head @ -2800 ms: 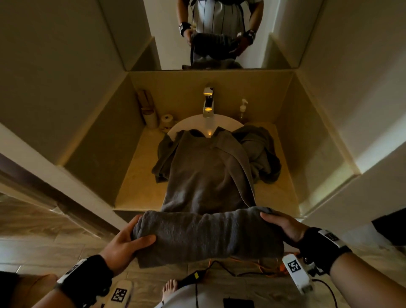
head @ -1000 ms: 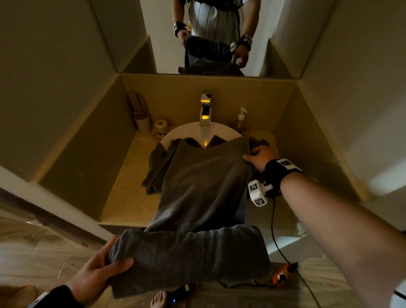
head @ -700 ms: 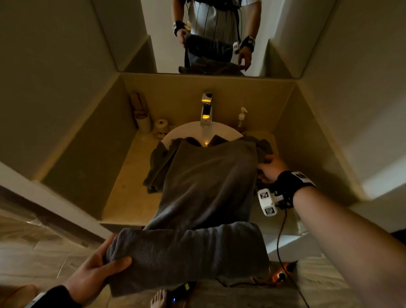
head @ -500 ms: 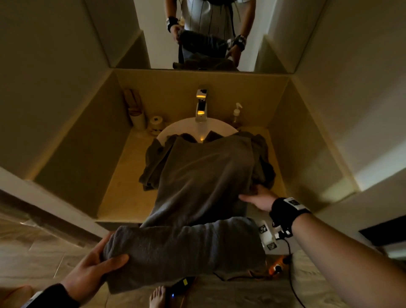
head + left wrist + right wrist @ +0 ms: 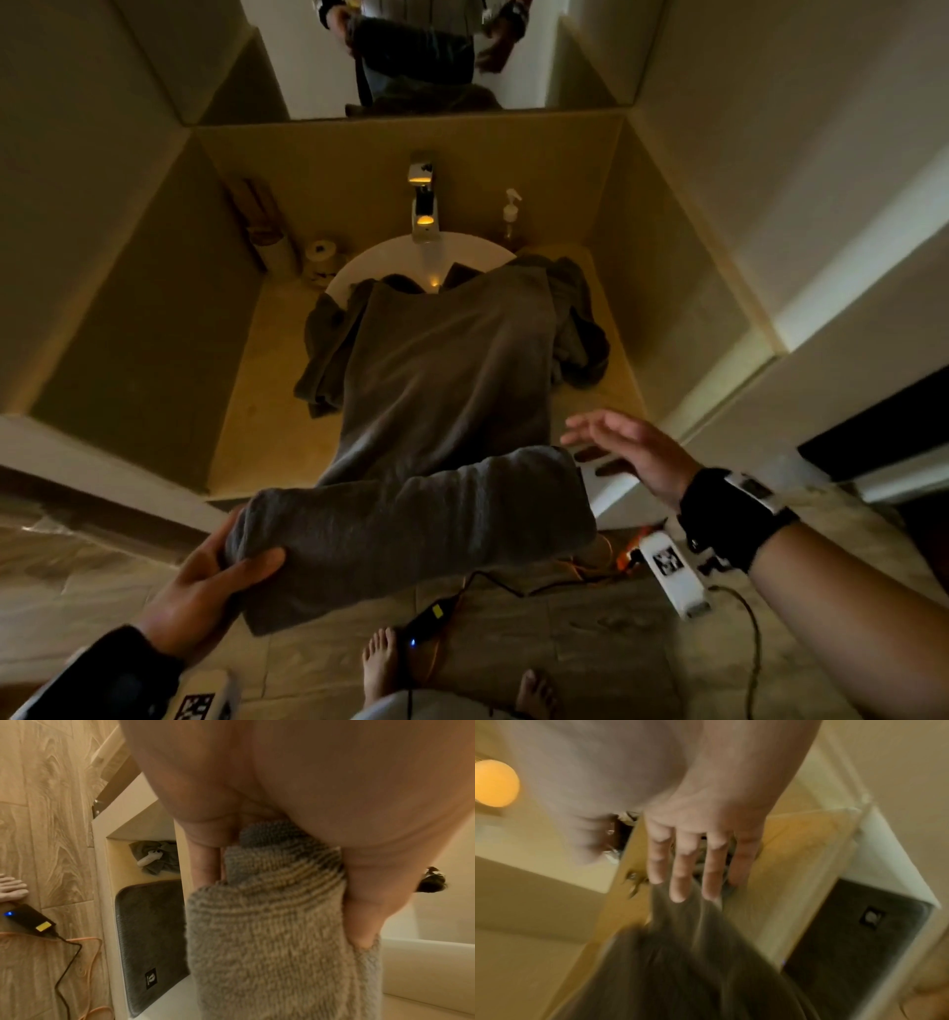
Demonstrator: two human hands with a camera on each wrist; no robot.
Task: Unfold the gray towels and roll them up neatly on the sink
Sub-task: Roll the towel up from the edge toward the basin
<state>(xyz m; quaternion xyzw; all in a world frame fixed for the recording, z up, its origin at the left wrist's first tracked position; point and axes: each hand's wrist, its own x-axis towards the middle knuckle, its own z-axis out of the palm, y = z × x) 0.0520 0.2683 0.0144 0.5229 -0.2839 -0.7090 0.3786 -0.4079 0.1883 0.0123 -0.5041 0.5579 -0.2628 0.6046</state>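
Note:
A gray towel lies stretched over the white sink and counter, with its near end rolled past the counter's front edge. My left hand grips the roll's left end, thumb on top and fingers underneath. My right hand hovers with straight fingers beside the roll's right end, apart from it; its fingers show blurred above the towel. A second gray towel lies crumpled on the counter to the right, and another bunch sticks out on the left.
A faucet with an amber light stands behind the sink, a soap dispenser to its right, paper rolls at the back left. Walls close in the counter on both sides. Cables and a power pack lie on the floor by bare feet.
My right hand left the towel's far right edge, slid back along its side and now hovers open by the roll's right end. The left hand kept holding the roll.

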